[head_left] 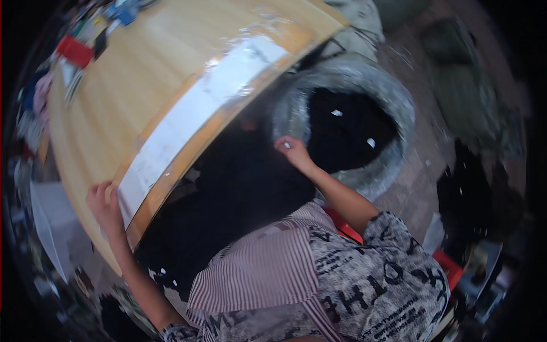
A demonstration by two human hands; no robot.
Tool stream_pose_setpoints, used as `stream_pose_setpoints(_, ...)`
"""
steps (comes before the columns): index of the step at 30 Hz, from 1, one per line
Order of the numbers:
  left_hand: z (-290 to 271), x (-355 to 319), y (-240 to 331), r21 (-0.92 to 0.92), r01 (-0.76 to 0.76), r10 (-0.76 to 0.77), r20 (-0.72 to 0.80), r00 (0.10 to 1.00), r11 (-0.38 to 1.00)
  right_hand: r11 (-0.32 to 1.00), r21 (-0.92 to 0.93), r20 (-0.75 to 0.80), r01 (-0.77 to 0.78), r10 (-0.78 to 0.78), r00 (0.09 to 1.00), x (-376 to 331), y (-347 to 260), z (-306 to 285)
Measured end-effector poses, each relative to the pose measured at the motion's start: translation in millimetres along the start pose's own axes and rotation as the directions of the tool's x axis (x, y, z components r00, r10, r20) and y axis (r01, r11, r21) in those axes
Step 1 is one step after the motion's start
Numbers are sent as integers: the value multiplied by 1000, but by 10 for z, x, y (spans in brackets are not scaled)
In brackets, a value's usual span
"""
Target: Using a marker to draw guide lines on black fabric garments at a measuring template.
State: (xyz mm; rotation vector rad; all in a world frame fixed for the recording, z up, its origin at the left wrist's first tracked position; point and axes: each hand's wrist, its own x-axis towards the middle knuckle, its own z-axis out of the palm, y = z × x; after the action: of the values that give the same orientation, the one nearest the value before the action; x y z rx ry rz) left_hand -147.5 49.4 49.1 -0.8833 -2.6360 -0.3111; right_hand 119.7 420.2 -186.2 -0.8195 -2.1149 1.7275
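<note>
The left hand (104, 203) rested flat, fingers spread, on the wooden desk (131, 85) edge at lower left. The right hand (290, 149), fingers pinched on black fabric (250, 182), sat mid-frame beside the silvery sack (393, 97).

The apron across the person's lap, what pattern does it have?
The apron has thin dark red and white stripes, seen in the head view.

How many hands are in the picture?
2: the left hand rests on the wooden table's near edge; the right hand reaches the silvery sack's rim.
</note>
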Motion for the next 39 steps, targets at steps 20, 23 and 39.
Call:
stream_pose_setpoints(20,524,-1016,1341,-442,132,80,429,900,887,788,84,-662,-610,502,556,327,1290,-1686)
stream_pose_setpoints(23,468,-891,1383,-510,113,104,379,920,853,839,452,-250,-302,445,860,34,189,-1218)
stream_pose_setpoints(39,911,-466,2208,-567,696,-85,745,662,441,868,132,210,479,-496,842,-958,-1698,79)
